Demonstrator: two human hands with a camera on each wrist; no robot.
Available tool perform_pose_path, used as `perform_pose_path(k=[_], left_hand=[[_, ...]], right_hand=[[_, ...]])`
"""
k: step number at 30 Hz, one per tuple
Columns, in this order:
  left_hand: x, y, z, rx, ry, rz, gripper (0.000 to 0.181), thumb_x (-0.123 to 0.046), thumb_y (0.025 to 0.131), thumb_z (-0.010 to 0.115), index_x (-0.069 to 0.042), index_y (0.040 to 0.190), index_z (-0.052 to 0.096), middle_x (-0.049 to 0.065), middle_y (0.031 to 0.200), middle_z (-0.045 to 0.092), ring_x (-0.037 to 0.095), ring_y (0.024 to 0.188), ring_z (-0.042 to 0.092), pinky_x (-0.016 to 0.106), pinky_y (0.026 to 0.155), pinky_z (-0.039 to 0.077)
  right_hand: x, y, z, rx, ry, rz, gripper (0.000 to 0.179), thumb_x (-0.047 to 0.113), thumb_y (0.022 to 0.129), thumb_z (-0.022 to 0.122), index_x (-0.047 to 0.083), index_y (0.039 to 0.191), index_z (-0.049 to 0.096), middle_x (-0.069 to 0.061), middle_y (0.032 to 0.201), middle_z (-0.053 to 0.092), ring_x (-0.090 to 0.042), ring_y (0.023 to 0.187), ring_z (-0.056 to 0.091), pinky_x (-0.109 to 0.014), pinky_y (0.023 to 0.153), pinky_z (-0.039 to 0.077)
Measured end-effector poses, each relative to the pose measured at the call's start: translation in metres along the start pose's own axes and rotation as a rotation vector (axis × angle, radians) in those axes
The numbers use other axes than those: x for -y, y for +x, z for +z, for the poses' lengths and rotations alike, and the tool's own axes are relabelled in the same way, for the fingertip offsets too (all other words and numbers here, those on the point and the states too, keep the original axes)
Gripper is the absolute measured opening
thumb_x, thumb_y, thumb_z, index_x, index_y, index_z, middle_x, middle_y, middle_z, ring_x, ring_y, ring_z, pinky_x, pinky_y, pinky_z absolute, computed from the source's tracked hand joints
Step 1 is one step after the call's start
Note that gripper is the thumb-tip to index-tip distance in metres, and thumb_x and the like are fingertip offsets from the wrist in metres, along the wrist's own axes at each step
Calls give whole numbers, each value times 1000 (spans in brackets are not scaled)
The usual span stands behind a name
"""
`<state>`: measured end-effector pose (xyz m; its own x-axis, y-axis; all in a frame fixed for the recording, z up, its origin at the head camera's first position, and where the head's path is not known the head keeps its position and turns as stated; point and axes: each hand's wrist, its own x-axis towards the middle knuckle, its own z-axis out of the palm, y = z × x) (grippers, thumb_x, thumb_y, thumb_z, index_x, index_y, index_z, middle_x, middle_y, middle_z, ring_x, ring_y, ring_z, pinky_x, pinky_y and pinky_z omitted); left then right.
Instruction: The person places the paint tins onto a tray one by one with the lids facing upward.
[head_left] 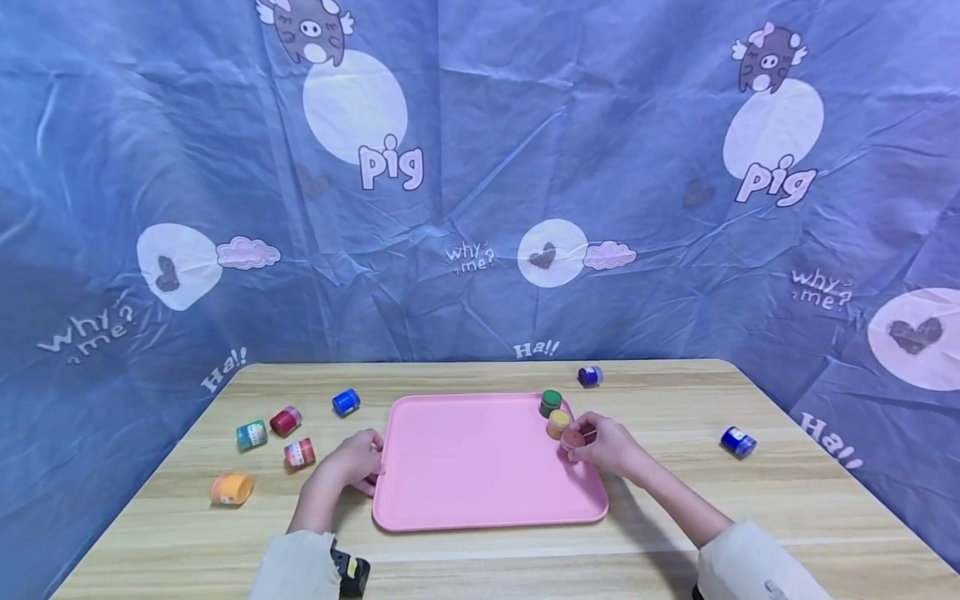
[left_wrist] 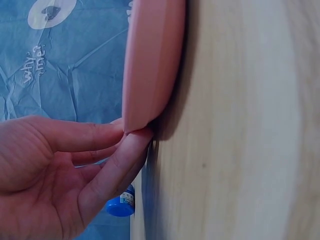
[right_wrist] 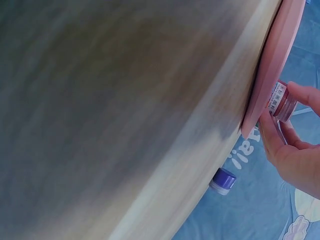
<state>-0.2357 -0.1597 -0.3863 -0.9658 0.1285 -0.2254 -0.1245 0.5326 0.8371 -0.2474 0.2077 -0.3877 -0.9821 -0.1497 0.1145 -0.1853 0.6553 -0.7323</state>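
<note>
Along the left of the table (head_left: 180, 517), inward from its slanting edge, a loose group on their sides: orange jar (head_left: 231, 488), teal jar (head_left: 252, 434), dark red jar (head_left: 286, 421), light red jar (head_left: 300, 453), with bare wood between. Farther back, blue jar (head_left: 346, 402), apart from the tray's near-left side. Then left hand (head_left: 352, 460), thumb and fingers pinching the left rim of the pink tray (head_left: 472, 467). Across its middle, a broad uncovered stretch; in front, a strip of wood up to the table's near side. Along the right rim, just inside, a close upright row: green jar (head_left: 551, 403) at the back corner, yellow jar (head_left: 558, 424), then red-brown jar (head_left: 572, 442), pinched by right hand (head_left: 609, 444). Behind, near the back edge, violet-blue jar (head_left: 590, 376). Far right, navy jar (head_left: 738, 442), with wide room around, near the right edge.
</note>
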Motion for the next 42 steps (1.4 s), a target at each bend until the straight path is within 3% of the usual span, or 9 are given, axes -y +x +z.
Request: perform_pose_path(k=[16, 31, 37, 42], left_hand=[[1, 1, 0, -12, -6, -19, 29, 17, 76, 45, 12, 105, 44, 16, 76, 51, 23, 62, 57, 32, 52, 55], [-2, -3, 2, -19, 2, 10, 25, 19, 77, 44, 13, 101, 43, 18, 77, 50, 25, 63, 57, 33, 53, 55], [-4, -4, 1, -19, 10, 11, 26, 19, 76, 44, 13, 101, 43, 18, 77, 50, 25, 63, 57, 33, 53, 55], [-6, -6, 1, -18, 11, 21, 24, 19, 76, 43, 13, 99, 43, 18, 77, 49, 24, 62, 57, 33, 52, 55]], right_hand=[[-1, 1, 2, 0, -75, -30, 31, -1, 63, 75, -2, 89, 58, -4, 77, 60, -20, 76, 57, -30, 66, 51], [4, -1, 1, -3, -119, -16, 32, -1, 65, 74, -5, 92, 58, -5, 78, 60, -21, 76, 57, -31, 68, 51], [7, -2, -12, 40, -73, -62, 39, -4, 66, 72, -12, 100, 55, -13, 86, 61, -30, 82, 60, -34, 70, 53], [0, -5, -37, 23, -94, -130, 38, -5, 66, 70, -15, 100, 55, -22, 90, 60, -36, 84, 59, -40, 74, 52]])
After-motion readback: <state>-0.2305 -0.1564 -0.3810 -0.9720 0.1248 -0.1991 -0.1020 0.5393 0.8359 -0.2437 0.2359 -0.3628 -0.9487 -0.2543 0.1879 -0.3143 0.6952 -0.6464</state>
